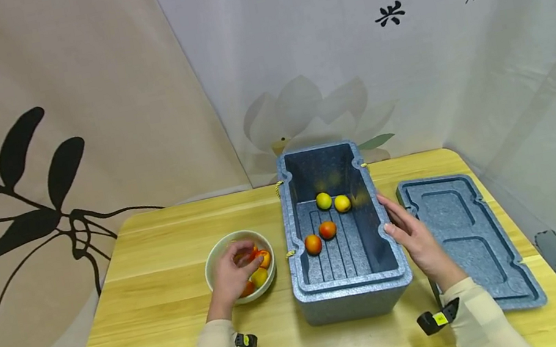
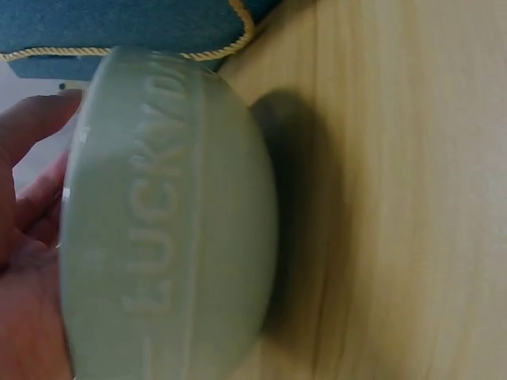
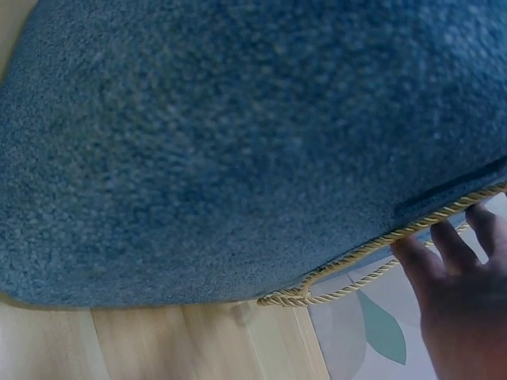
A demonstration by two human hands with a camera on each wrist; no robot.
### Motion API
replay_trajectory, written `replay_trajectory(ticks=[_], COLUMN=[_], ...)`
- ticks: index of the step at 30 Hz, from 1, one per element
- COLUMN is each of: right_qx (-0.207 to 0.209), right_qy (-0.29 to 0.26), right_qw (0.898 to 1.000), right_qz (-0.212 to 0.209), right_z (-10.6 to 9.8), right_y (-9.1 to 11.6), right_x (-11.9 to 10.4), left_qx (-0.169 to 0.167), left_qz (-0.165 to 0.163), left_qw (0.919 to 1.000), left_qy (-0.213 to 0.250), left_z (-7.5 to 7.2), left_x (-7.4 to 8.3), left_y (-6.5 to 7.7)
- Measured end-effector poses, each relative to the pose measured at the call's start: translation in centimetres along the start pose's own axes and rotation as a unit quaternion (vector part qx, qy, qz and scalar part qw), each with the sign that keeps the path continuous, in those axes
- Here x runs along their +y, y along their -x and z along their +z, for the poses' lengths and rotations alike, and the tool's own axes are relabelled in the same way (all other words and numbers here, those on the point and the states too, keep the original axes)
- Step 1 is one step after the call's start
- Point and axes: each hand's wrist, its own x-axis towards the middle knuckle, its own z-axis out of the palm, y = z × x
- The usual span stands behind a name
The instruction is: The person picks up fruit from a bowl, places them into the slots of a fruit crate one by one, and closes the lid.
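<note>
My left hand reaches down into a pale green bowl, its fingers and thumb bent about a red fruit; whether they grip it is hidden. Other red, orange and yellow fruits lie in the bowl. In the left wrist view, raised lettering marks the bowl's outer wall. My right hand rests along the right rim of a speckled blue-grey box, fingers fairly straight. Inside the box sit a yellow-green fruit, a yellow fruit and two orange-red fruits.
Right of the box lies its matching grey lid, flat on the wooden table. Twisted gold rope runs along the box's side. A printed cloth hangs behind the table.
</note>
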Motion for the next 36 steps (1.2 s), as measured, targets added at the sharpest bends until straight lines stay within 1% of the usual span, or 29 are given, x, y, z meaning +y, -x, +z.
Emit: replay_trajectory(ticks=[3, 6, 9, 12, 15, 18, 21, 23, 24, 26, 30, 34, 36], right_qx=[0.002, 0.005, 0.003, 0.002, 0.005, 0.007, 0.006, 0.006, 0.006, 0.006, 0.007, 0.008, 0.009], right_qy=[-0.004, -0.002, -0.001, -0.002, -0.005, -0.008, -0.008, -0.006, -0.005, -0.004, -0.002, -0.001, -0.002], right_qw=[1.0, 1.0, 1.0, 1.0, 1.0, 1.0, 1.0, 1.0, 1.0, 1.0, 1.0, 1.0, 1.0], right_qz=[0.004, 0.007, 0.006, 0.004, 0.005, 0.003, 0.004, 0.005, 0.006, 0.007, 0.008, 0.011, 0.011], right_z=[0.01, 0.01, 0.03, 0.02, 0.01, 0.04, 0.04, 0.06, 0.07, 0.1, 0.13, 0.17, 0.2], right_y=[-0.01, -0.01, 0.02, -0.01, -0.08, -0.12, -0.04, 0.02, 0.04, 0.07, 0.08, 0.08, 0.05], right_x=[0.0, -0.03, -0.1, -0.07, -0.01, -0.03, -0.02, -0.02, -0.03, -0.04, 0.03, 0.05, -0.03], left_qx=[-0.008, -0.018, -0.032, -0.045, -0.046, -0.046, -0.051, -0.054, -0.054, -0.055, -0.054, -0.056, -0.057], left_qz=[-0.009, -0.007, 0.004, 0.021, 0.045, 0.066, 0.076, 0.068, 0.06, 0.043, 0.021, 0.005, 0.002], left_qw=[0.9998, 0.9992, 0.9981, 0.9954, 0.9908, 0.9841, 0.9768, 0.9739, 0.9737, 0.9756, 0.9771, 0.9762, 0.9757], left_qy=[-0.018, -0.036, -0.052, -0.082, -0.119, -0.158, -0.193, -0.21, -0.213, -0.208, -0.205, -0.209, -0.212], left_z=[0.04, 0.15, 0.3, 0.5, 0.69, 0.79, 0.85, 0.88, 0.9, 0.92, 0.88, 0.82, 0.79], left_x=[-0.24, -0.37, -0.34, -0.32, -0.37, -0.54, -0.75, -0.77, -0.75, -0.69, -0.64, -0.69, -0.69], left_y=[-0.2, -0.4, -0.43, -0.42, -0.46, -0.51, -0.51, -0.48, -0.44, -0.36, -0.19, -0.24, -0.33])
